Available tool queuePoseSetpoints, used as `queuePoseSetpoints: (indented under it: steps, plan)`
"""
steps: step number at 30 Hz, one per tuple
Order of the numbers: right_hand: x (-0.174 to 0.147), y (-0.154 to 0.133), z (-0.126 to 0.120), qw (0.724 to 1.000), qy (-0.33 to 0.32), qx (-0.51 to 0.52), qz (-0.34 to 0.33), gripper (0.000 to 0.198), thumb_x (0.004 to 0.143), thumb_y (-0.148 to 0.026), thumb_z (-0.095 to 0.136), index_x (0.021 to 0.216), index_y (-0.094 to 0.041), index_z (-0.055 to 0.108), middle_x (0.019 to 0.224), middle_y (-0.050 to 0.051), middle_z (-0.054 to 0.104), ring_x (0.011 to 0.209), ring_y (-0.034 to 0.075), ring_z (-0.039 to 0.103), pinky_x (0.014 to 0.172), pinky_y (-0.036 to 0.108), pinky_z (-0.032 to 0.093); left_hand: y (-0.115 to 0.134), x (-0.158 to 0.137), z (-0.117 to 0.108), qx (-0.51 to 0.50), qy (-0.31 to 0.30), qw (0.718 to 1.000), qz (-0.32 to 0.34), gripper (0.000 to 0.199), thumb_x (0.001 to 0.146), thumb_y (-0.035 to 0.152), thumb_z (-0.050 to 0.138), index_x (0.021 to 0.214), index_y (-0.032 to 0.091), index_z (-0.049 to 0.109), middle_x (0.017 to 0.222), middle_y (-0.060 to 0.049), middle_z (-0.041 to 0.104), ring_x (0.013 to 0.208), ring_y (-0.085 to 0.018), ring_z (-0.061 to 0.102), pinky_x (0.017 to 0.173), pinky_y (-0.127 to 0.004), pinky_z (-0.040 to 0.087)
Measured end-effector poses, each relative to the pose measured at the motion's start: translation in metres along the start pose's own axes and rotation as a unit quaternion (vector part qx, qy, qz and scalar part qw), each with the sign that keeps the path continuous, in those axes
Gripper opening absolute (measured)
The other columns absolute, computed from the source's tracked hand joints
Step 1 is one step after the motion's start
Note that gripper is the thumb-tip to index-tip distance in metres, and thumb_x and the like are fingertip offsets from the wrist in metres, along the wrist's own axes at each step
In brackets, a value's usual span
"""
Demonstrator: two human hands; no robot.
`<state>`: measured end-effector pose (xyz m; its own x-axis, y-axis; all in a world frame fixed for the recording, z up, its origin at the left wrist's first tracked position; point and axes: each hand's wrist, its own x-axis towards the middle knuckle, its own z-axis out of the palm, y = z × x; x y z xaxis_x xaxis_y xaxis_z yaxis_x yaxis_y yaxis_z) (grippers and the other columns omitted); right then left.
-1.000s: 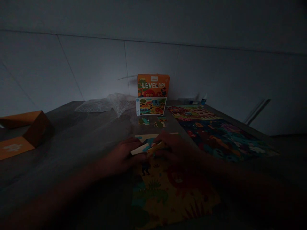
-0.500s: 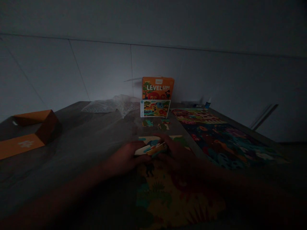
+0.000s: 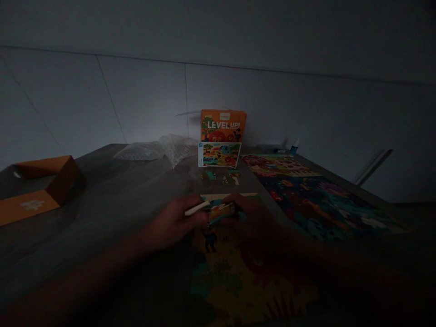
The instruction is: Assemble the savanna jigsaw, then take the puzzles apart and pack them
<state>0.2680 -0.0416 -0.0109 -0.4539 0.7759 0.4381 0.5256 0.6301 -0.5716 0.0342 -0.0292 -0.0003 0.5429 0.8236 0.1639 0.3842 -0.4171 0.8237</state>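
My left hand (image 3: 179, 221) is closed on a puzzle piece (image 3: 197, 208), whose pale edge faces me. Close beside it, my right hand (image 3: 250, 215) grips another puzzle piece (image 3: 221, 211) with a brown and blue print. Both hands are above the far part of a partly assembled jigsaw puzzle (image 3: 231, 281) with a yellow ground, a dark figure and green plants. Beyond them, two loose puzzle pieces (image 3: 231, 177) lie on the table. The scene is dim, so the fingertips are hard to make out.
A picture card (image 3: 220, 155) leans against an orange box (image 3: 224, 126) at the back. Clear plastic wrap (image 3: 160, 150) lies left of it. An orange box lid or tray (image 3: 37, 202) stands far left. Other assembled puzzles (image 3: 316, 200) cover the right side, with a small bottle (image 3: 294, 146) behind.
The pieces between my hands have come apart: the left one now tilts edge-on, away from the one in my right hand. My left hand has shifted slightly left.
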Motion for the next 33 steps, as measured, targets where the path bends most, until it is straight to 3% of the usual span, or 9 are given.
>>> queuePoseSetpoints:
  steps: [3,6,12,16,19,21,26,29,33]
  plan:
    - [0.0,-0.007,0.003,0.999,-0.007,0.021,0.027,0.024,0.076,-0.024,0.071,0.098,-0.019,0.06,0.087,0.002,0.069,0.072,0.016,0.062,0.063,0.025,0.047,-0.004,-0.002,0.008,0.027,-0.066,0.997,0.023,0.027,0.079,0.041,0.069,0.092,0.017,0.064,0.089,-0.002,0.067,0.081,-0.019,0.063,0.068,-0.025,0.051]
    - [0.0,-0.009,0.004,0.999,-0.022,0.031,0.022,0.028,0.079,-0.026,0.069,0.105,-0.02,0.06,0.096,0.004,0.069,0.08,0.017,0.064,0.068,0.026,0.049,-0.005,-0.002,0.01,0.001,-0.05,0.999,0.012,0.021,0.085,0.036,0.063,0.096,0.018,0.064,0.094,-0.003,0.068,0.084,-0.019,0.065,0.072,-0.026,0.053]
    - [0.0,0.009,0.002,0.999,-0.022,0.003,0.029,0.039,0.087,-0.03,0.06,0.124,-0.02,0.055,0.105,0.007,0.067,0.09,0.019,0.064,0.076,0.03,0.051,-0.018,0.01,-0.016,-0.036,0.125,0.991,-0.006,0.041,0.082,0.042,0.062,0.112,0.016,0.062,0.101,-0.007,0.071,0.087,-0.023,0.067,0.073,-0.03,0.055]
    - [0.001,0.017,-0.002,0.998,-0.019,-0.023,0.054,0.032,0.086,-0.027,0.06,0.116,-0.018,0.058,0.103,0.008,0.067,0.091,0.019,0.064,0.08,0.032,0.051,-0.047,0.02,-0.057,0.036,0.276,0.952,-0.127,0.048,0.075,0.037,0.058,0.116,0.014,0.064,0.094,-0.005,0.074,0.081,-0.024,0.068,0.066,-0.028,0.053]
    - [0.002,0.018,-0.005,0.997,-0.028,-0.04,0.055,0.027,0.086,-0.027,0.059,0.111,-0.018,0.059,0.106,0.009,0.066,0.092,0.02,0.064,0.082,0.034,0.051,-0.07,0.022,-0.084,0.18,0.236,0.92,-0.257,0.044,0.08,0.038,0.048,0.109,0.012,0.069,0.091,-0.01,0.074,0.08,-0.027,0.07,0.063,-0.03,0.052]
    - [0.002,0.018,-0.005,0.997,-0.037,-0.042,0.049,0.025,0.086,-0.026,0.058,0.11,-0.018,0.06,0.107,0.009,0.066,0.093,0.02,0.064,0.083,0.036,0.05,-0.079,0.021,-0.092,0.271,0.204,0.895,-0.289,0.047,0.082,0.04,0.047,0.112,0.01,0.069,0.097,-0.014,0.074,0.088,-0.03,0.069,0.071,-0.034,0.052]
    - [0.002,0.021,-0.004,0.996,-0.059,-0.058,0.027,0.025,0.085,-0.024,0.058,0.109,-0.016,0.061,0.107,0.011,0.066,0.096,0.022,0.062,0.086,0.039,0.049,-0.074,0.02,-0.082,0.377,0.197,0.875,-0.232,0.058,0.085,0.047,0.048,0.131,0.012,0.058,0.117,-0.021,0.066,0.12,-0.04,0.053,0.099,-0.051,0.039]
    - [0.003,0.021,-0.004,0.995,-0.068,-0.067,0.013,0.021,0.084,-0.022,0.058,0.104,-0.016,0.062,0.103,0.01,0.064,0.095,0.022,0.061,0.086,0.039,0.049,-0.067,0.02,-0.071,0.404,0.142,0.888,-0.166,0.06,0.086,0.054,0.048,0.133,0.019,0.057,0.123,-0.018,0.064,0.124,-0.037,0.049,0.102,-0.05,0.036]
    - [0.003,0.019,-0.004,0.994,-0.09,-0.067,0.008,0.018,0.084,-0.019,0.058,0.1,-0.015,0.065,0.102,0.01,0.062,0.094,0.022,0.061,0.086,0.037,0.049,-0.071,0.019,-0.066,0.409,0.097,0.895,-0.151,0.049,0.086,0.046,0.051,0.129,0.024,0.061,0.125,-0.014,0.064,0.122,-0.034,0.05,0.101,-0.048,0.037]
